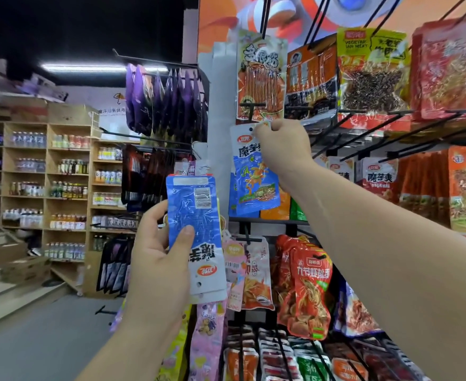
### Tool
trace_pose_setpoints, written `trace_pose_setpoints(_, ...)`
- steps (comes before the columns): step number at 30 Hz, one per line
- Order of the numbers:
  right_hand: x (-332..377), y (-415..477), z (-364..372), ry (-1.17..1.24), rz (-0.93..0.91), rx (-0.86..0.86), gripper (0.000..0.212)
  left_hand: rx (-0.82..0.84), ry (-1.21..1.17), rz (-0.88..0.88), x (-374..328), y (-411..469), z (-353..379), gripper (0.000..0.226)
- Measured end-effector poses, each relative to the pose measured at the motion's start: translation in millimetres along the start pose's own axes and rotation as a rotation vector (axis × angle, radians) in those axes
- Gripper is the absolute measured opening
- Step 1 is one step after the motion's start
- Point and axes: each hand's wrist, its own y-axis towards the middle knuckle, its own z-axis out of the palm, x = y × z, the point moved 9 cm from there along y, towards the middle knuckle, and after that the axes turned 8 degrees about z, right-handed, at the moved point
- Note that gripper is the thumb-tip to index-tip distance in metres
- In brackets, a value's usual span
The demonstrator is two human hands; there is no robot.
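- Right hand [281,144]: fingers curled, pinching the white header of a blue snack packet [253,182] at the rack, just below an orange packet [262,78]. Cannot tell whether it sits on a peg.
- Left hand [160,251] grips a stack of like packets [196,215] upside down, thumb across the foil, left of the rack.
- Judged light, floppy and glossy, so slippery; contents probably crushable.
- Best hold is the flat sealed header beside the hang hole [251,129], not the body.
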Motion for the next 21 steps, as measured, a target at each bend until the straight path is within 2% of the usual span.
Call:
trace_pose_setpoints(4, -3, 0, 4, 0.045, 0.013, 0.018, 0.063, 0.002, -0.003, 0.0, 1, 1, -4, 0.034)
trace_pose_setpoints(9, -8, 5, 0, 0.118, 0.047, -0.008, 0.059, -0.002, 0.002, 0.0, 3, 1, -8, 0.035)
trace_pose_setpoints(15, 6, 8, -1, 0.028, -0.068, -0.031, 0.048, -0.013, 0.027, 0.017, 6, 2, -15, 0.034)
trace_pose_setpoints(21, 1, 12, -1, 0.047, -0.097, -0.025, 0.058, -0.024, 0.003, 0.026, 9, 1, -20, 0.036)
